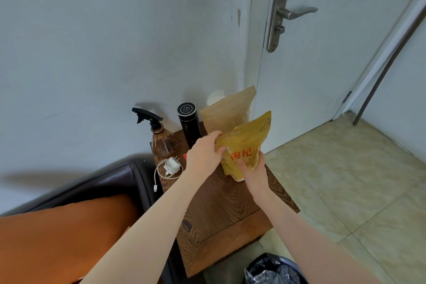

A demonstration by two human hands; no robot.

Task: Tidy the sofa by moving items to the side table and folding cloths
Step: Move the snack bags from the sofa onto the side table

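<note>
At the lower left of the frame lies an orange cloth (62, 233) on the dark sofa (110, 180), whose arm meets the wooden side table (221, 210) at the centre. Near the table's left edge stands a brown spray bottle (161, 143) with a black trigger, and just in front of it rests a white charger (171, 166) with its cable looped and its end hanging over the edge. Next comes a black flask (189, 124), upright toward the back of the table. My left hand (204, 157) reaches across the tabletop, fingers curled over the upper left corner of a yellow packet (246, 145) printed with red characters. The packet stands tilted, its bottom edge at the tabletop; whether it touches I cannot tell. Behind it a brown paper pouch (230, 110) leans upright against the wall. My right hand (254, 173) grips the packet's lower part, thumb across the front and fingers wrapped round the right edge. So 2 hands clasp 1 packet. At the upper right a metal door handle (290, 12) sticks out of the pale door, and at the bottom right sits a bin lined with a black bag (272, 270) on the tiled floor.
</note>
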